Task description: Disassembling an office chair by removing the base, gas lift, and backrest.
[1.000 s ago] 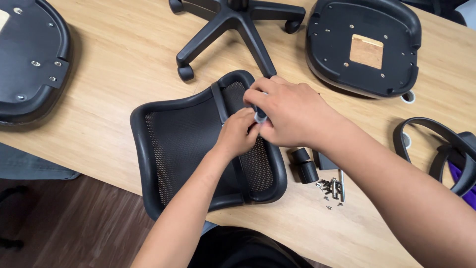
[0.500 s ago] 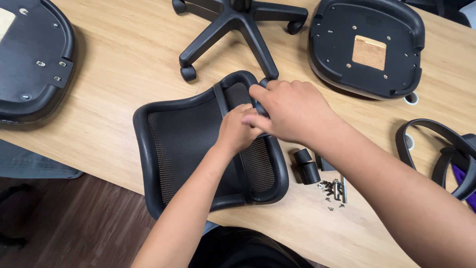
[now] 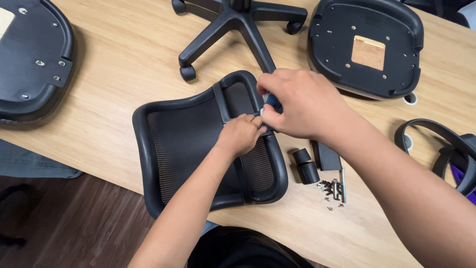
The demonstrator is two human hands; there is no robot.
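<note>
The single view came from a camera worn on the person's head, looking steeply down and slightly forward over a wooden table (image 3: pixel 114 94). It sat near the work: both forearms entered from the lower edge of the frame and met just right of centre, over a black mesh chair back (image 3: pixel 188 144). The table's near edge ran diagonally across the lower left, with dark floor (image 3: pixel 64 223) beyond it in the lower left corner. The upper edge cut off a chair base (image 3: pixel 233 25) and possibly a second seat pan at upper left. No other view shared the scene.
</note>
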